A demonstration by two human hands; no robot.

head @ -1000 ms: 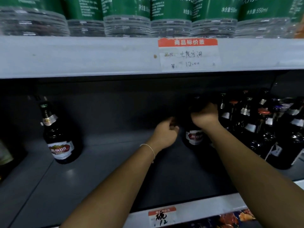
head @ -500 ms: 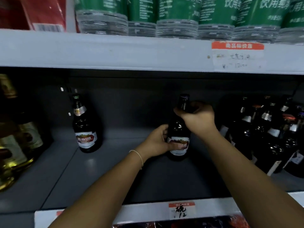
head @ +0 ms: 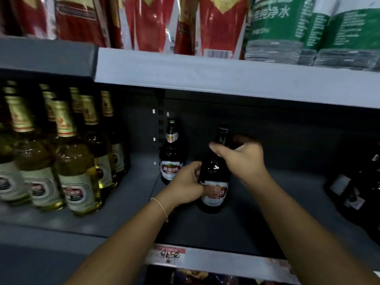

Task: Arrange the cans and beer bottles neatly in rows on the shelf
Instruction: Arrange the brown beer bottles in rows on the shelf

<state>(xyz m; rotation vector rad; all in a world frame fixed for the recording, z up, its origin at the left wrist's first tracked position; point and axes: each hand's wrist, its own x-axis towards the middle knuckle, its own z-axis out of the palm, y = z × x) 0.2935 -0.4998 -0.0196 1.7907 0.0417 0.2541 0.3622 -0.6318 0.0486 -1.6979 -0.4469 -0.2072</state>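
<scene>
Both hands are holding one dark brown beer bottle [head: 213, 171] that is standing upright on the grey shelf [head: 236, 227], roughly at its middle. The right hand [head: 242, 155] is curling round the bottle's neck from the right, thumb and fingers wrapping just under the cap. The left hand [head: 185, 188] is gripping the lower body from the left, its thumb lying across the white and red label. A thin bracelet [head: 160, 206] is sitting on the left wrist.

A second dark beer bottle [head: 171, 153] of the same brand is standing further back and to the left, near the rear wall, just behind the left hand's knuckles; whether the hand is touching it cannot be told. Well to the left, a cluster of gold-foiled pale beer bottles [head: 76, 161] is filling the neighbouring shelf section. At the far right edge, more dark bottles [head: 353, 192] are showing, blurred. A price tag [head: 168, 256] is hanging on the shelf's front lip. Above, red packages [head: 148, 21] and green-labelled water bottles [head: 287, 33] are resting on the upper shelf [head: 226, 77].
</scene>
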